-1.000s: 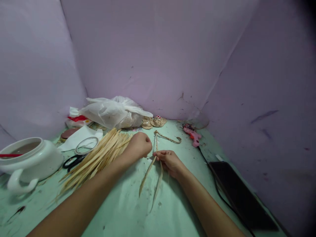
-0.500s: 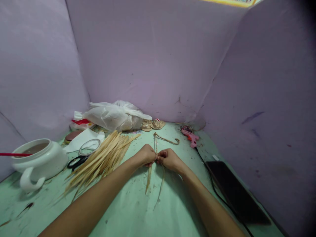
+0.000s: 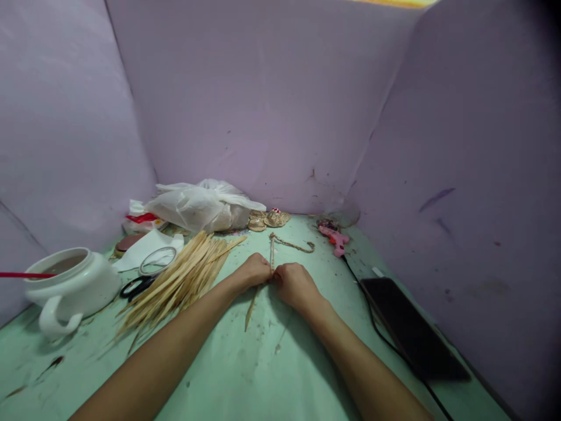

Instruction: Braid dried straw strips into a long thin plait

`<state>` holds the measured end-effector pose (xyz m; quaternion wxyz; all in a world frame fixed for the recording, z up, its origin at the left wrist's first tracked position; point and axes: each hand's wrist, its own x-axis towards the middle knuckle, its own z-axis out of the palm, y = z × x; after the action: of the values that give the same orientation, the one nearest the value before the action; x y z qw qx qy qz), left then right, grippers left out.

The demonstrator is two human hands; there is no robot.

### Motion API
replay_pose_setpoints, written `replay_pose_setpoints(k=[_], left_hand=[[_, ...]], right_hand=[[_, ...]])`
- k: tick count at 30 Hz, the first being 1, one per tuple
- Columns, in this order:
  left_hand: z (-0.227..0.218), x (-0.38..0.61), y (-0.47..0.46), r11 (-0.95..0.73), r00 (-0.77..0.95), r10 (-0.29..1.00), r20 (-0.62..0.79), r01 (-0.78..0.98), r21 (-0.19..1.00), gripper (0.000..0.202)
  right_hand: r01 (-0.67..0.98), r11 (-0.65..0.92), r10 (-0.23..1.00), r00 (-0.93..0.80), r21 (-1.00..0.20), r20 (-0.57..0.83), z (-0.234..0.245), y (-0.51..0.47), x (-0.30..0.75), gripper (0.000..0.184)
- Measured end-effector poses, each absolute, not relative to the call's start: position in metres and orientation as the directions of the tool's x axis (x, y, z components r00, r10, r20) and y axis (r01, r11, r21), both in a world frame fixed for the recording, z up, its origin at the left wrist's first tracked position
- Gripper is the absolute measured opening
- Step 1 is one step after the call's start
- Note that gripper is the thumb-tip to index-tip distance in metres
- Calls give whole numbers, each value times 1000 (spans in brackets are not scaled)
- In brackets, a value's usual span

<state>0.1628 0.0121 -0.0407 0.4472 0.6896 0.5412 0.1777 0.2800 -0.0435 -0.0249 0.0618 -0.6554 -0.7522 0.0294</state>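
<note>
A thin braided straw cord (image 3: 293,245) lies bent on the green table, and its near end runs down between my two hands. My left hand (image 3: 255,269) is closed on the cord's near end, with a loose flat strand (image 3: 250,311) hanging below it. Close against it, my right hand (image 3: 295,283) is closed at the same spot, knuckles up, its fingertips pinching the strands. The grip points are partly hidden by the fingers. To the left lies a bundle of dry straw strips (image 3: 184,286), partly over black-handled scissors (image 3: 135,287).
A white handled pot (image 3: 79,292) of brownish liquid with a red stick (image 3: 26,274) stands left. A white plastic bag (image 3: 201,204) and woven straw pieces (image 3: 276,218) lie at the back. Right are a pink glue gun (image 3: 336,238), its cable (image 3: 372,321) and a dark flat slab (image 3: 414,330).
My right hand has turned over, knuckles more upward, and now hides the strand that hung below it. The left strand has swung left. The view has shifted slightly.
</note>
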Motion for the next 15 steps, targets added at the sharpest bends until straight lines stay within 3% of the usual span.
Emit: replay_pose_setpoints(k=[6, 11, 15], left_hand=[[-32, 173, 6, -7, 284, 932, -225, 633, 774, 12], [-19, 173, 0, 218, 228, 899, -375, 510, 832, 16], [-18, 165, 1, 247, 316, 857, -407, 441, 863, 11]], right_hand=[[996, -20, 999, 22, -91, 23, -8, -54, 264, 23], [996, 45, 999, -46, -73, -9, -2, -61, 251, 22], [993, 97, 995, -99, -68, -26, -5, -67, 240, 24]])
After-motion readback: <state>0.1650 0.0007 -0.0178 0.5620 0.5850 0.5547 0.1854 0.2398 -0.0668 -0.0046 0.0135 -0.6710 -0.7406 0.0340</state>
